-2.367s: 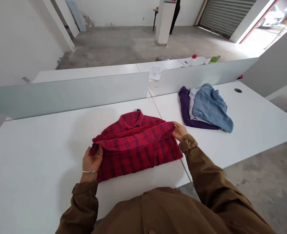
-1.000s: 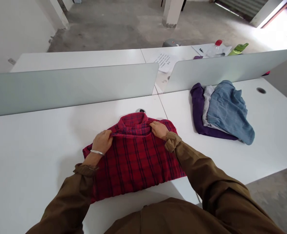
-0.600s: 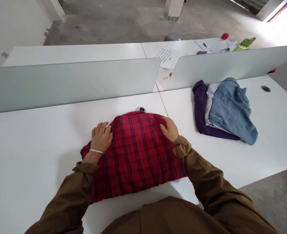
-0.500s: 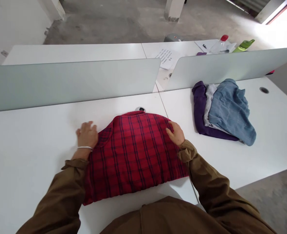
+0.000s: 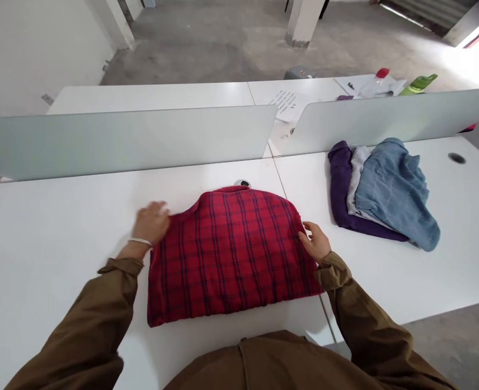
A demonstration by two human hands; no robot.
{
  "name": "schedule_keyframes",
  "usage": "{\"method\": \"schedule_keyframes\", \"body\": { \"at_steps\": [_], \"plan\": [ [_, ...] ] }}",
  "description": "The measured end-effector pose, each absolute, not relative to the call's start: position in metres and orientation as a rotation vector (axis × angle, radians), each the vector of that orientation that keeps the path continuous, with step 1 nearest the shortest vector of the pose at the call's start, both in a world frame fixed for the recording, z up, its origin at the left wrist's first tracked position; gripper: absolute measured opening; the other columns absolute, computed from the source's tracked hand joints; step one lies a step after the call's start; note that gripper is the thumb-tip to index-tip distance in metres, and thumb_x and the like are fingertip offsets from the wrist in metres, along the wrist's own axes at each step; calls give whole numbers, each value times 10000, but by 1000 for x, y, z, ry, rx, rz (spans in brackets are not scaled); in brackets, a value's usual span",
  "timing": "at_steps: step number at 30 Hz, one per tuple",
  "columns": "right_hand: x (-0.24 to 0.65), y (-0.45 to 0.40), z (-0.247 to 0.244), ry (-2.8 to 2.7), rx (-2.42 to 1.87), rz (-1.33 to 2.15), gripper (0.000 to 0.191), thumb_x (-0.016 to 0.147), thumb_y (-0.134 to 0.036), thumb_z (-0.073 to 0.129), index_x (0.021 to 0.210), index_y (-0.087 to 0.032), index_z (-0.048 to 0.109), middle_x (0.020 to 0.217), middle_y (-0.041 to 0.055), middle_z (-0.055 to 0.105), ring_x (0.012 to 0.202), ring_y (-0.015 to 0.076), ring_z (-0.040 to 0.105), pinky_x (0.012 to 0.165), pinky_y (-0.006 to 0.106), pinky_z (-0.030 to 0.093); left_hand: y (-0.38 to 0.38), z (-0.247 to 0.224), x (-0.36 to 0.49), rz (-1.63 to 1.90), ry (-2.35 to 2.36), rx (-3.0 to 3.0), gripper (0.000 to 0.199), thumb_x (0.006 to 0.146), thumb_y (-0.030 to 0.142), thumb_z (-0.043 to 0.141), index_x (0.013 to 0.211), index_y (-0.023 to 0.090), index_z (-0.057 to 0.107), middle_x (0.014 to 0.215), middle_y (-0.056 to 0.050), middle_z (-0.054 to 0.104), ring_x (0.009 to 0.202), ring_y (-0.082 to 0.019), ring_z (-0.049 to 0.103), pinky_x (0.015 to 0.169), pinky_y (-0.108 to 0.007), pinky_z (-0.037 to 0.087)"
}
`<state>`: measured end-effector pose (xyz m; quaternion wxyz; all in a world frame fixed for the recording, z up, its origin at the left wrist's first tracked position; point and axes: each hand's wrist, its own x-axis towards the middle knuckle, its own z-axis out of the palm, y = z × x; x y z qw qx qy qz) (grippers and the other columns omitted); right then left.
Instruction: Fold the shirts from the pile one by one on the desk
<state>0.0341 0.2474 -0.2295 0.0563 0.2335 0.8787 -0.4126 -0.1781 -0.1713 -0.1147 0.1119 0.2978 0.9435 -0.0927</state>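
A red plaid shirt (image 5: 239,254) with dark blue lines lies folded on the white table in front of me. My left hand (image 5: 152,222), with a white band at the wrist, is at the shirt's upper left corner. Motion smears its fingers, so their grip does not show. On the other side, my right hand (image 5: 316,242) rests by the shirt's right edge, thumb and fingers apart, the fingertips close to or touching the cloth.
To the right lies a stack of folded garments: a purple one (image 5: 339,184), a light grey one (image 5: 357,170) and a blue checked one (image 5: 394,187). A frosted divider (image 5: 142,141) runs behind. Beyond it are papers (image 5: 284,105), a red-capped bottle (image 5: 375,84) and a green bottle (image 5: 420,84).
The cloth at the shirt's upper left corner has shifted, and its left edge now looks straighter. My left hand has moved over that corner; my right hand has slid lower along the right edge.
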Motion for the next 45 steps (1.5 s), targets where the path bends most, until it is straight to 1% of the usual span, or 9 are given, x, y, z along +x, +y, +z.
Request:
{"method": "schedule_keyframes", "body": {
  "at_steps": [3, 5, 10, 15, 21, 26, 33, 39, 45],
  "plan": [
    [33, 254, -231, 2680, 753, -1228, 394, 740, -365, 437, 1081, -171, 473, 1068, 118, 530, 974, 234, 514, 768, 407, 460, -195, -99, -207, -262, 3170, 432, 278, 774, 231, 383, 945, 66, 526, 1216, -172, 407, 1114, -341, 350, 853, -519, 347],
    [33, 257, -235, 2639, 807, -1196, 408, 737, -366, 448, 1093, -166, 464, 1079, 121, 527, 963, 230, 521, 774, 403, 454, -189, -94, -198, -109, 3243, 497, 287, 775, 245, 399, 975, 74, 513, 1197, -155, 422, 1116, -311, 362, 907, -504, 329],
    [27, 251, -243, 2507, 860, -1059, 474, 716, -409, 507, 1109, -148, 459, 1077, 125, 524, 917, 216, 540, 827, 394, 421, -107, -109, -70, 323, 2702, 1107, 238, 777, 227, 427, 984, 172, 529, 1155, -112, 493, 1132, -248, 398, 963, -429, 328],
    [15, 236, -241, 2502, 843, -1035, 524, 725, -437, 503, 1164, -160, 427, 1132, 125, 487, 1010, 237, 501, 865, 378, 394, -19, -135, 46, 381, 2206, 1327, 358, 771, 256, 447, 1116, 168, 483, 1239, -119, 464, 1186, -274, 349, 940, -450, 343],
    [6, 230, -237, 2444, 928, -1129, 541, 695, -425, 537, 1151, -160, 418, 1151, 129, 482, 1022, 236, 503, 858, 372, 392, 32, -163, 78, 346, 2045, 1387, 560, 730, 315, 505, 1241, 128, 374, 1307, -163, 381, 1204, -309, 315, 902, -448, 378],
    [1, 233, -232, 2257, 1142, -1264, 568, 608, -447, 616, 1078, -167, 463, 1030, 105, 567, 962, 219, 544, 844, 352, 409, 50, -170, 85, 279, 2206, 1280, 431, 796, 191, 376, 1217, 103, 407, 1282, -201, 392, 1125, -305, 402, 824, -459, 420],
    [-4, 236, -211, 1637, 1173, -1909, 237, 585, -231, 636, 792, -135, 574, 706, 49, 634, 662, 167, 599, 636, 312, 500, 72, -157, 77, 371, 2251, 1044, 251, 771, 81, 332, 875, 66, 559, 933, -213, 551, 890, -276, 522, 685, -422, 470],
    [13, 266, -173, 1337, 1001, -2251, 140, 677, -125, 556, 814, -147, 575, 665, 41, 637, 616, 157, 607, 638, 314, 515, 66, -122, 88, 699, 2260, 876, 256, 744, 77, 372, 957, 144, 498, 996, -110, 556, 956, -161, 515, 849, -281, 432],
    [-4, 265, -108, 1417, 907, -2298, 86, 682, -171, 576, 764, -196, 582, 660, 16, 627, 620, 165, 616, 621, 333, 527, 50, -80, 93, 1508, 1934, 276, 231, 816, 303, 408, 947, 170, 543, 800, -40, 579, 690, -116, 525, 632, -256, 433]
  ]
}}
